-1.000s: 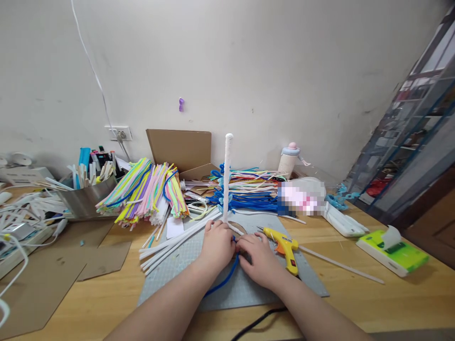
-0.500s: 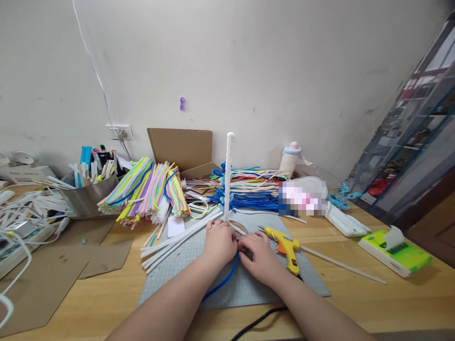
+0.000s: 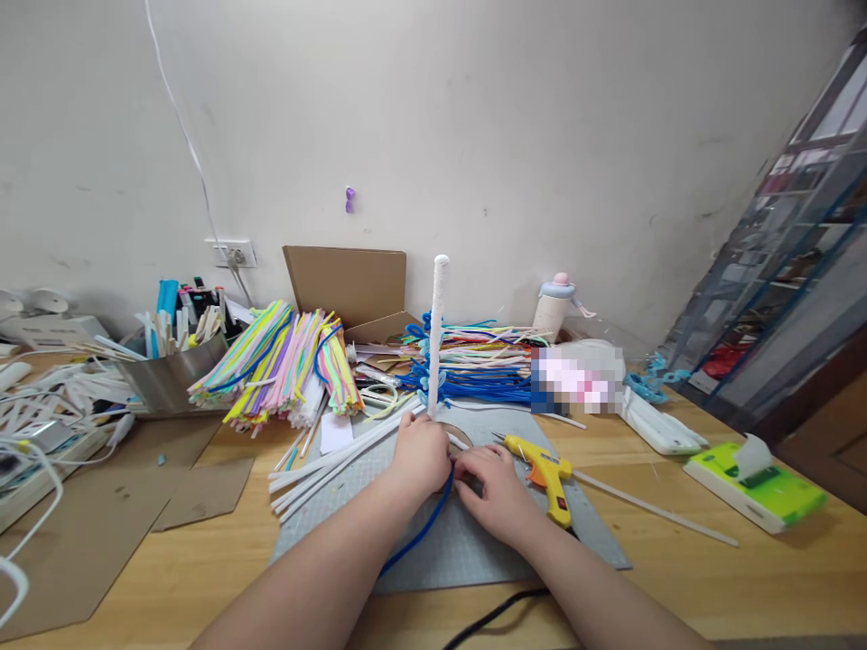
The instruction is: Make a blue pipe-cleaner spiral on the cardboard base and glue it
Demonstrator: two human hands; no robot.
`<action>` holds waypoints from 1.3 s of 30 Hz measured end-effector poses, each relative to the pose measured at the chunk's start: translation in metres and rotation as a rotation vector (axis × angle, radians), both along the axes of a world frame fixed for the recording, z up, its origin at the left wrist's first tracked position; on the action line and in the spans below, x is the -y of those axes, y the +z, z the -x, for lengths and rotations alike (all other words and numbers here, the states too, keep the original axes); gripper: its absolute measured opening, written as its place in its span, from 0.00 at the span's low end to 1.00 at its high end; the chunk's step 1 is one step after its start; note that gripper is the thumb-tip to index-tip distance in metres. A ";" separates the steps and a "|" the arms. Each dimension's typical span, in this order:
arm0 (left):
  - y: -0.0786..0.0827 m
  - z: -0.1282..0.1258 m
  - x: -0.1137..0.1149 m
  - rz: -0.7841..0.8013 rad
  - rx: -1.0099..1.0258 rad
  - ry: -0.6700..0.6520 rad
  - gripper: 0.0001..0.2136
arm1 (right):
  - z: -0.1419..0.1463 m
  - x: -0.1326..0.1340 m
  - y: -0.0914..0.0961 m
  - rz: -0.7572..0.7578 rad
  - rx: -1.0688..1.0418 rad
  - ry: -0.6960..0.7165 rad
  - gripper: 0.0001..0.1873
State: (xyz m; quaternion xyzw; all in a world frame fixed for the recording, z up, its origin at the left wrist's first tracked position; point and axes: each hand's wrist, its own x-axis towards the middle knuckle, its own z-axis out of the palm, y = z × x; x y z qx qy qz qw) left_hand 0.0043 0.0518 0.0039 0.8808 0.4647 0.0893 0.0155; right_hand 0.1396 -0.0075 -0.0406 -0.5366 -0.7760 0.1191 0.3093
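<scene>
My left hand [image 3: 421, 454] and my right hand [image 3: 496, 488] meet over the grey cutting mat [image 3: 339, 533], fingers curled together round a blue pipe cleaner [image 3: 418, 533] that trails back toward me between my forearms. Just beyond my left hand a white fuzzy post [image 3: 436, 334] stands upright. Several white pipe cleaners [image 3: 325, 462] lie on the mat to the left. A yellow glue gun [image 3: 545, 474] lies right of my right hand.
Heaps of coloured pipe cleaners [image 3: 284, 366] and blue ones [image 3: 488, 379] lie behind the mat, with a cardboard box [image 3: 349, 284], a metal bin of pens [image 3: 166, 375] and cardboard sheets [image 3: 88, 533] at left. A green tissue pack [image 3: 755, 478] sits at right. A black cord [image 3: 494, 614] runs near the front edge.
Both hands stay joined on the blue pipe cleaner and have shifted a little farther from me; the blue strand's curve has straightened slightly.
</scene>
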 end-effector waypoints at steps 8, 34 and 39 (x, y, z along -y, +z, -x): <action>0.000 0.000 0.002 0.003 0.025 0.020 0.07 | -0.001 0.000 0.002 0.032 -0.095 -0.059 0.10; -0.013 0.012 0.013 0.000 0.246 0.048 0.06 | 0.005 0.004 0.006 0.032 -0.014 -0.050 0.16; -0.015 0.012 0.013 -0.016 0.265 0.063 0.07 | 0.005 0.004 0.004 0.033 -0.013 -0.065 0.13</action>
